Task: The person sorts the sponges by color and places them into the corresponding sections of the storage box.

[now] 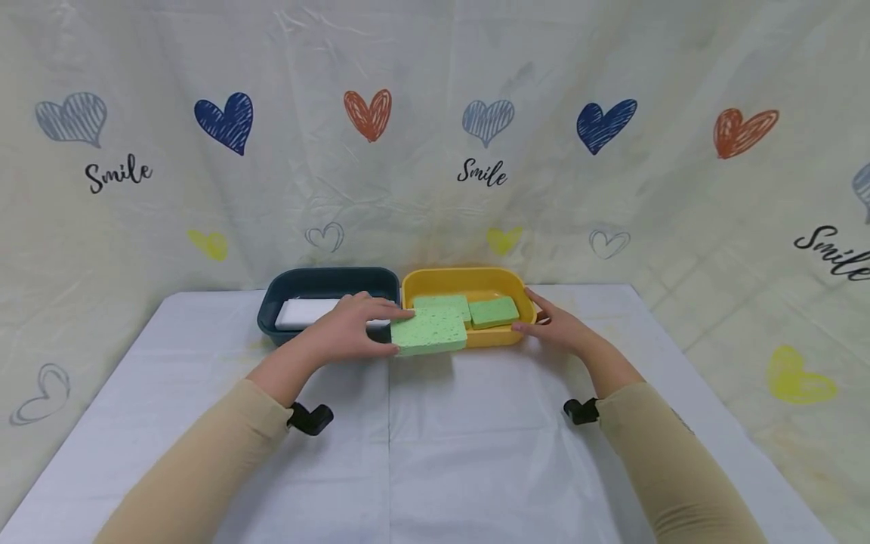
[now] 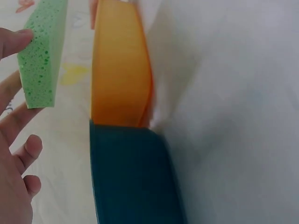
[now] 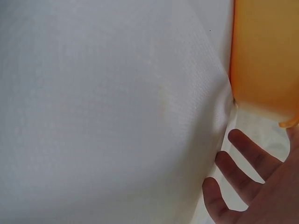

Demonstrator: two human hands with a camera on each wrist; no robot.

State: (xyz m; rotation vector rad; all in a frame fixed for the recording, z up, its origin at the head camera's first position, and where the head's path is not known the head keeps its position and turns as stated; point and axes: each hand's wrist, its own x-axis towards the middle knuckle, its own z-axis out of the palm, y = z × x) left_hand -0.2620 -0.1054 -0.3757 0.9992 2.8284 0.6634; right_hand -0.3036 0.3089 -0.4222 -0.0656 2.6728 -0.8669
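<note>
Table (image 1: 435,453): covered by a white cloth; both sleeved forearms are stretched across it toward the two tubs at its far edge.
Left hand (image 1: 343,332): a green sponge (image 1: 430,332) is held by its left edge, thumb beneath and fingers on top, raised just over the near rim of the yellow tub (image 1: 506,337). The grip is closed narrowly on the sponge.
Right hand (image 1: 553,326): laid against the yellow tub's right side with the fingers fairly straight; nothing is held. Whether the thumb hooks the rim cannot quite be told.
Yellow tub: two more green sponges (image 1: 492,311) lie flat inside it, side by side.
Blue tub (image 1: 272,317): touching the yellow one on its left; a white sponge (image 1: 302,313) lies within.
Progress: judged from the layout, two green sponges are already placed, the third is at the rim but not yet set down.
</note>
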